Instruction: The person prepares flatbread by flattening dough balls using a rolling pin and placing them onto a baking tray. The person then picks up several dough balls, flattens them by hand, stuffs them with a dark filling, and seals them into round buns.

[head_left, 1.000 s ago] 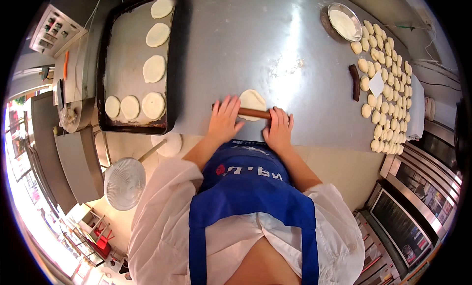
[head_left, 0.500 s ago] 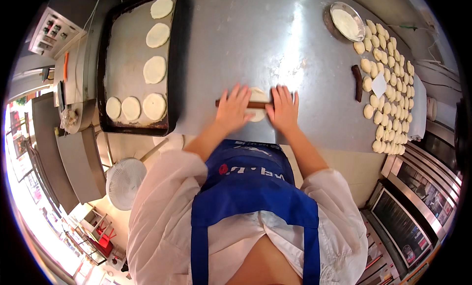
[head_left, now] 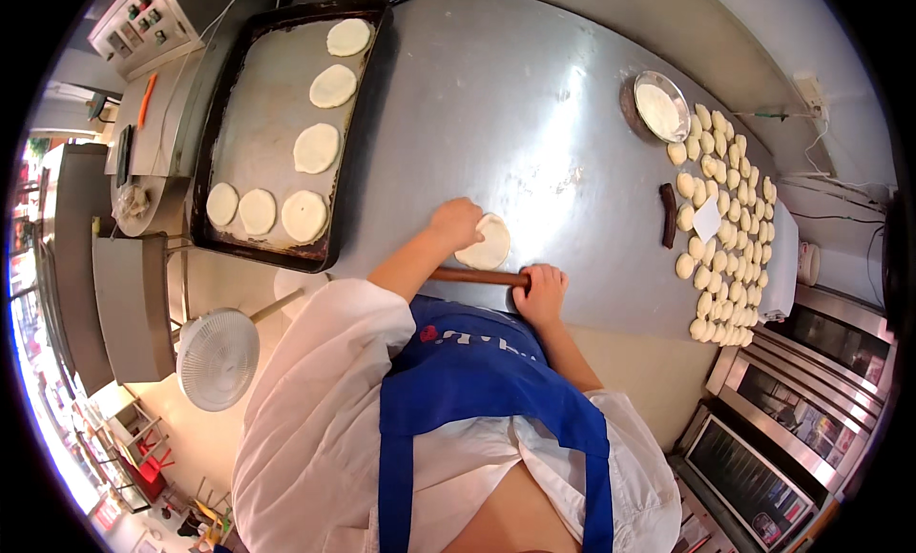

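Note:
A flattened round of dough lies on the metal table near its front edge. My left hand is closed at the left edge of this dough round, its fingertips pinching the rim. My right hand is wrapped round the right end of a brown wooden rolling pin. The pin lies crosswise between the dough and my blue apron; its left end is hidden behind my left forearm.
On the left stands a dark-rimmed baking tray with several dough rounds. Many small dough pieces cover the table's right side, beside a metal bowl of flour, a dark brown stick and a white card.
The rolling pin has come off the dough toward my body, now held by my right hand alone. My left hand has left the pin and closed on the dough's edge.

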